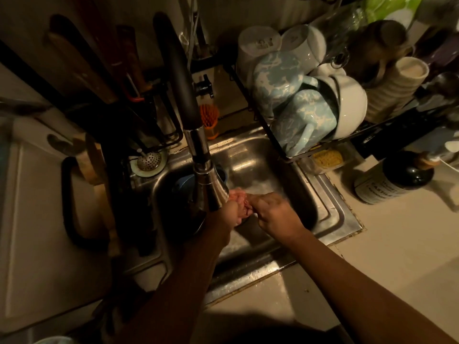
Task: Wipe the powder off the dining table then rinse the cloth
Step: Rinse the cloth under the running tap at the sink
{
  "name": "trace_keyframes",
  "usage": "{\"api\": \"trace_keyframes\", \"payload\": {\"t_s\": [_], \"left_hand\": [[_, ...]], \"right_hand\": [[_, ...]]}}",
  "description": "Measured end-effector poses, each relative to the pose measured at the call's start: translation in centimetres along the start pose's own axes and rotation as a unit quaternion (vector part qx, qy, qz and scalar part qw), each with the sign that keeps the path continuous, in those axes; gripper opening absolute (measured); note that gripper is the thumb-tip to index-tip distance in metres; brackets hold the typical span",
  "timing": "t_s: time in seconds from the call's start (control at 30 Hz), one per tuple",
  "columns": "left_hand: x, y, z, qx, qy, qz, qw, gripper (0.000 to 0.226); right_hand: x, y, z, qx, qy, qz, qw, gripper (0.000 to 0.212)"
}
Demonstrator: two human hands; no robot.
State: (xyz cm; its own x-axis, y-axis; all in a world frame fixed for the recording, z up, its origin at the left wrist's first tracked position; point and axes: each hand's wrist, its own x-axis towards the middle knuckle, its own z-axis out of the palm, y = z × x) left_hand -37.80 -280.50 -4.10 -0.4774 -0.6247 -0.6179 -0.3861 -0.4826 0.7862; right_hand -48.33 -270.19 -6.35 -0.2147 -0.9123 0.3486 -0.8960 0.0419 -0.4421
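Observation:
A small pink cloth [239, 196] is bunched up over the steel sink [325, 207], just under the head of the pull-down faucet [211, 184]. My left hand [229, 214] grips it from below, partly hidden behind the faucet head. My right hand [275, 214] pinches the cloth from the right side. Both hands are inside the sink basin. Water flow is hard to make out in the dim light.
A dish rack [288, 155] with blue and white mugs [298, 105] overhangs the sink's right back. A dark soap bottle [395, 180] stands on the right counter. A strainer [149, 161] and an orange brush [210, 120] sit behind the sink. Knives hang at the back left.

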Motion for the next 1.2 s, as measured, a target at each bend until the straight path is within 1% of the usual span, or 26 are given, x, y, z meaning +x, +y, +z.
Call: {"api": "trace_keyframes", "payload": {"t_s": [0.1, 0.17, 0.23, 0.27, 0.3, 0.33, 0.37, 0.43, 0.47, 0.5, 0.53, 0.57, 0.6, 0.63, 0.67, 0.7, 0.73, 0.8, 0.83, 0.87, 0.93, 1.0, 1.03, 1.07, 1.13, 1.2], "left_hand": [[-0.2, 0.3, 0.1, -0.024, -0.012, -0.044, 0.999, 0.029], [-0.1, 0.0, 0.0, -0.016, -0.013, -0.049, 0.999, 0.029], [-0.3, -0.4, -0.3, 0.007, 0.003, -0.009, 1.0, 0.02], [-0.2, -0.6, -0.7, 0.019, 0.021, 0.024, 0.999, 0.016], [-0.3, -0.6, -1.0, 0.034, 0.029, 0.07, 0.997, 0.014], [-0.2, -0.7, -1.3, 0.048, 0.027, 0.116, 0.992, 0.011], [-0.1, -0.6, -1.5, 0.049, 0.021, 0.151, 0.987, 0.006], [-0.9, -0.2, -1.2, 0.039, -0.012, 0.177, 0.983, 0.012], [-1.6, 0.1, -0.9, 0.056, -0.04, 0.194, 0.979, 0.019], [-2.3, 0.0, -0.7, 0.096, -0.072, 0.209, 0.971, 0.022], [-3.1, 0.0, -0.6, 0.176, -0.095, 0.22, 0.955, 0.029], [-3.6, -0.3, -0.9, 0.269, -0.101, 0.233, 0.929, 0.04], [-3.6, -0.7, -1.6, 0.363, -0.091, 0.246, 0.894, 0.048], [-3.7, -0.7, -2.1, 0.425, -0.077, 0.266, 0.862, 0.051], [-3.5, -0.8, -2.6, 0.445, -0.065, 0.282, 0.847, 0.05], [-3.3, -0.8, -3.0, 0.442, -0.062, 0.3, 0.843, 0.049], [-3.3, -0.9, -3.2, 0.407, -0.074, 0.308, 0.857, 0.048], [-3.4, -0.8, -3.3, 0.257, -0.134, 0.279, 0.916, 0.046], [-3.0, -1.1, -3.4, 0.201, -0.149, 0.256, 0.934, 0.045], [-2.7, -1.4, -3.2, 0.182, -0.146, 0.244, 0.941, 0.045], [-2.5, -2.0, -2.5, 0.185, -0.11, 0.248, 0.944, 0.037], [-2.8, -2.5, -1.7, 0.23, -0.056, 0.282, 0.93, 0.026], [-2.7, -3.0, -1.5, 0.25, -0.035, 0.294, 0.922, 0.03], [-2.6, -3.3, -1.3, 0.248, -0.02, 0.299, 0.921, 0.033], [-2.8, -3.3, -0.9, 0.212, -0.017, 0.274, 0.938, 0.035], [-2.9, -2.9, -0.8, 0.142, -0.024, 0.224, 0.964, 0.026]], "right_hand": [[-0.4, 0.2, 0.4, -0.005, -0.005, -0.013, 1.0, 0.049], [-0.7, 0.2, 0.9, 0.035, -0.008, 0.02, 0.999, 0.047], [-0.8, -0.5, 1.3, 0.126, -0.008, 0.133, 0.983, 0.037], [-0.7, -1.0, 1.3, 0.192, 0.0, 0.213, 0.958, 0.031], [-0.5, -1.4, 1.2, 0.271, 0.003, 0.295, 0.916, 0.024], [-0.2, -1.8, 0.8, 0.358, 0.004, 0.359, 0.862, 0.018], [0.1, -2.2, 0.3, 0.446, -0.002, 0.41, 0.796, 0.016], [0.8, -3.2, -0.9, 0.588, -0.046, 0.482, 0.648, 0.024], [1.1, -3.5, -1.6, 0.63, -0.06, 0.493, 0.597, 0.031], [1.4, -3.6, -2.1, 0.66, -0.062, 0.489, 0.567, 0.038], [1.7, -3.5, -2.6, 0.678, -0.06, 0.479, 0.554, 0.043], [1.8, -3.3, -3.0, 0.681, -0.061, 0.475, 0.554, 0.044], [2.0, -3.2, -3.5, 0.67, -0.071, 0.478, 0.563, 0.041], [2.1, -3.0, -3.9, 0.652, -0.086, 0.486, 0.576, 0.037], [2.0, -2.8, -4.2, 0.638, -0.099, 0.491, 0.585, 0.033], [1.8, -2.7, -4.2, 0.631, -0.106, 0.494, 0.589, 0.029], [1.6, -2.7, -4.4, 0.629, -0.105, 0.494, 0.591, 0.026], [1.3, -3.0, -4.3, 0.625, -0.085, 0.489, 0.603, 0.024], [1.3, -3.2, -4.1, 0.625, -0.073, 0.48, 0.611, 0.024], [1.3, -3.4, -3.9, 0.619, -0.064, 0.47, 0.626, 0.022], [1.4, -3.7, -3.1, 0.571, -0.044, 0.456, 0.681, 0.016], [1.6, -4.2, -2.2, 0.515, -0.017, 0.442, 0.734, 0.017], [1.8, -4.5, -2.0, 0.501, -0.004, 0.435, 0.748, 0.019], [2.0, -4.8, -2.0, 0.497, 0.007, 0.43, 0.754, 0.022], [2.1, -5.1, -1.9, 0.498, 0.02, 0.422, 0.757, 0.02], [1.9, -4.8, -1.9, 0.5, 0.02, 0.411, 0.762, 0.013]]}}
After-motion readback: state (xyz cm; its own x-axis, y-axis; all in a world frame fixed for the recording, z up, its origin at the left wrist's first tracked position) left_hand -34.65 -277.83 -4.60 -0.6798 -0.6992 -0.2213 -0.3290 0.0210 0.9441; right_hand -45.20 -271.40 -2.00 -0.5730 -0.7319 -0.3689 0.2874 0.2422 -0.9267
